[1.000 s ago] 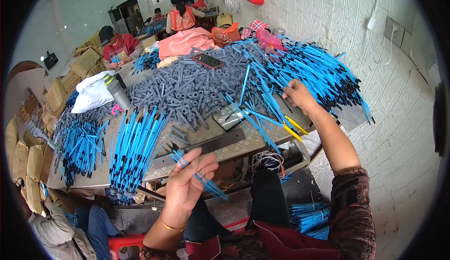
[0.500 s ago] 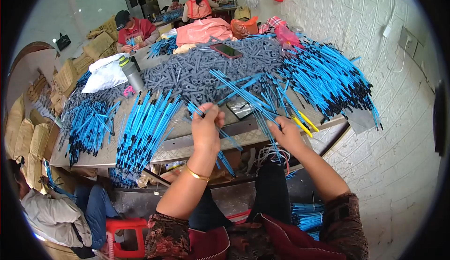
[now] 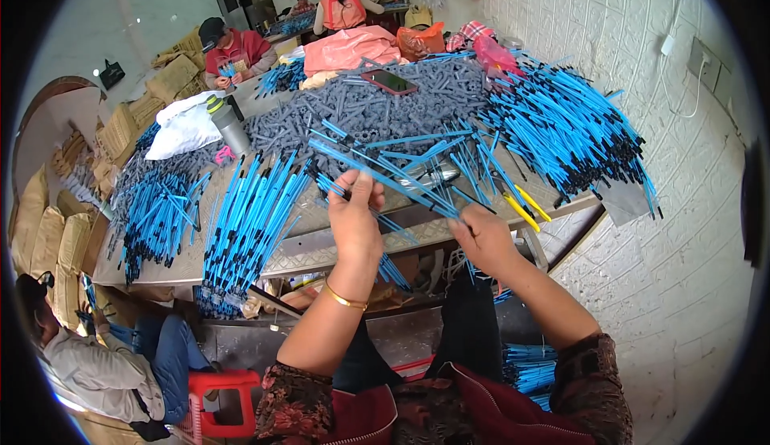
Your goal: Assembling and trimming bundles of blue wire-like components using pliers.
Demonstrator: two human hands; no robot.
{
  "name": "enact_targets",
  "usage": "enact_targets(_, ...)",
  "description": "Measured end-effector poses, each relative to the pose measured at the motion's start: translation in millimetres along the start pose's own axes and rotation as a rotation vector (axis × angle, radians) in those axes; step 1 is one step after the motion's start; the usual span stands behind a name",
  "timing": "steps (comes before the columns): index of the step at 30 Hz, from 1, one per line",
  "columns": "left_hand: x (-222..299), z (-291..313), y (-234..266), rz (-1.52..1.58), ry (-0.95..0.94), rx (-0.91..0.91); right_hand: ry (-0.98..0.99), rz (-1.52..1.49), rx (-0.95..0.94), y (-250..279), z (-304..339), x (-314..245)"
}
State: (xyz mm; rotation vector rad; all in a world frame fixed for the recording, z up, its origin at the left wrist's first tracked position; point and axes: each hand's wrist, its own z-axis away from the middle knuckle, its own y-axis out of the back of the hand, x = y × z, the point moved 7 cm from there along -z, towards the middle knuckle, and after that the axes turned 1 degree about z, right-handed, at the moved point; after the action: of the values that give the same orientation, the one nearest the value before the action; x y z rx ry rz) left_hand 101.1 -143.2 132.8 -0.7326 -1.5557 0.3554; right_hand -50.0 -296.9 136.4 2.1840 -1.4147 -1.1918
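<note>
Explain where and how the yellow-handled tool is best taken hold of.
Probably by both yellow handles, coming from the near right side: they spread slightly, lie uncovered and point toward the table's front edge, with the right hand nearby.

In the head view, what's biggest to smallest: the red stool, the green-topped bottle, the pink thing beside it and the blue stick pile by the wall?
1. Blue stick pile
2. Red stool
3. Green-topped bottle
4. Pink thing

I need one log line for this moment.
left hand: holds blue rods; right hand: grips rod ends; yellow-handled tool: on table
</note>
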Motion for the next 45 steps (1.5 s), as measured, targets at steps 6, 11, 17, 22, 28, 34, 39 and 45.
enact_targets(6, 14, -6, 13, 0.021, -0.067, 0.119, 0.162, 0.081, -0.079, -4, 13, -26)
enact_targets(11, 25, -2, 20, -0.071, -0.106, 0.133, 0.255, 0.168, -0.039, -4, 16, -23)
enact_targets(17, 24, -3, 30, -0.038, -0.146, 0.118, 0.108, 0.107, -0.054, -9, 17, -3)
enact_targets(22, 28, -3, 37, 0.018, -0.210, 0.114, -0.215, -0.239, -0.205, -28, -1, 52)
enact_targets(28, 32, 2, 29, 0.131, -0.114, 0.135, 0.036, 0.570, -0.162, -29, -82, 100)
enact_targets(34, 51, 18, 30, 0.199, -0.068, 0.006, 0.176, 0.768, -0.297, -52, -128, 124)
enact_targets(39, 97, 50, 41, 0.432, -0.035, -0.221, 0.290, 0.689, -0.033, -20, -159, 87)
enact_targets(45, 143, 92, 39, 0.492, -0.002, -0.323, 0.166, 0.544, 0.073, 16, -190, 69)
